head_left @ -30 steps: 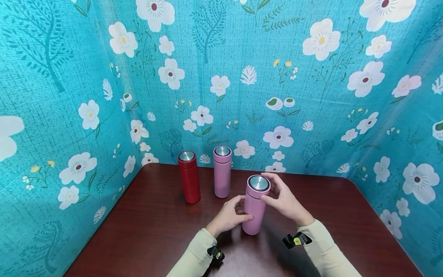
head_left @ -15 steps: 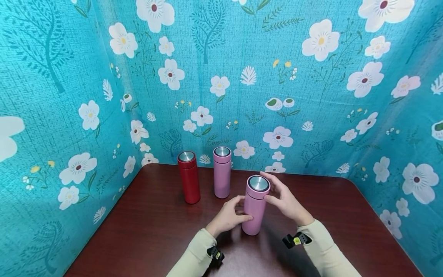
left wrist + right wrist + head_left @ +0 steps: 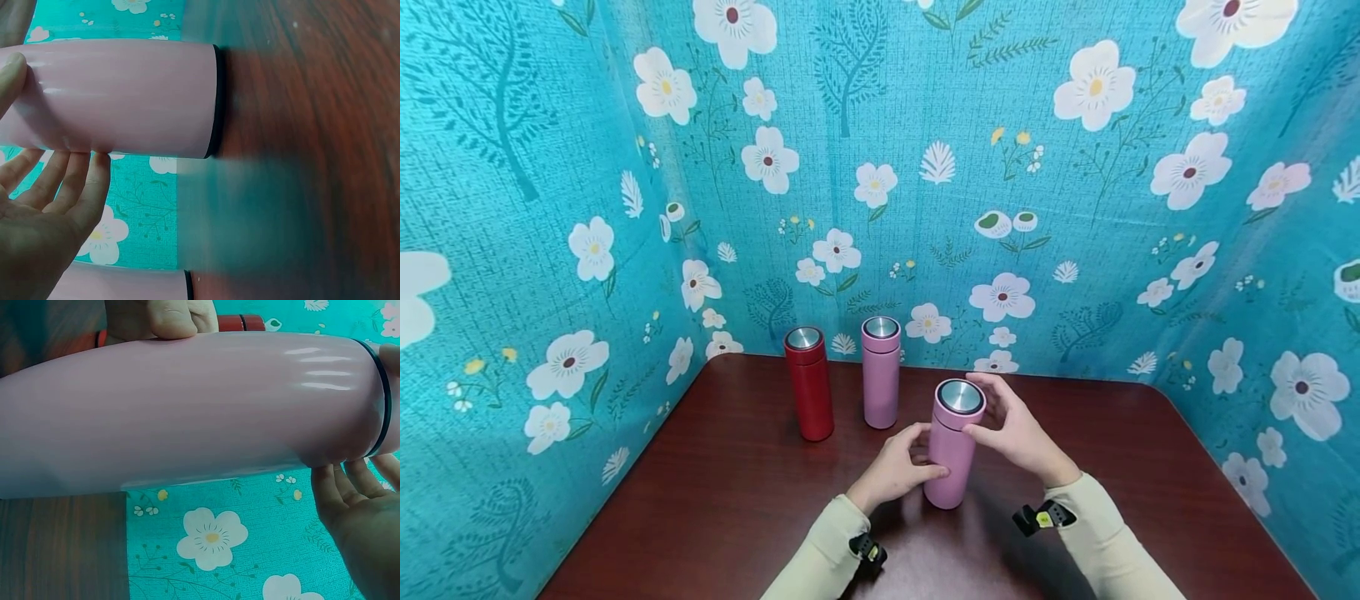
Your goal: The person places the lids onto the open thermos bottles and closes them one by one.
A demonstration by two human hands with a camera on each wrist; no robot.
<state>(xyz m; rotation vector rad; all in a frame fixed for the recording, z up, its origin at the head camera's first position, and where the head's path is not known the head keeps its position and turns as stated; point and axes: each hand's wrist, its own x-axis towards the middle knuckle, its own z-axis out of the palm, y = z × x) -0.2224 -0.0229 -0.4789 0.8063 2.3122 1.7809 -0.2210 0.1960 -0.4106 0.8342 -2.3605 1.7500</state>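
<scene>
A pink thermos point(image 3: 951, 454) with a silver-topped lid point(image 3: 961, 397) stands upright on the table in front of the person. Around its lower body the left hand point(image 3: 891, 472) holds on, thumb in front and fingers at the far side. The right hand point(image 3: 1018, 433) grips the lid end, its thumb near the seam below the lid. Both wrist views show the same thermos lying across the picture, with the left fingers point(image 3: 97, 181) and the right fingers point(image 3: 325, 487) against its side. A black ring point(image 3: 216, 103) edges its base.
A second pink thermos point(image 3: 882, 383) stands behind and left of the held one, and a red thermos point(image 3: 812, 396) farther left. The dark wooden table point(image 3: 715, 500) meets a blue flowered cloth point(image 3: 925, 208) at the back and sides.
The right thumb shifts a little off to the right half a second ago and is back on the thermos now. The left hand and the three thermoses stay in place.
</scene>
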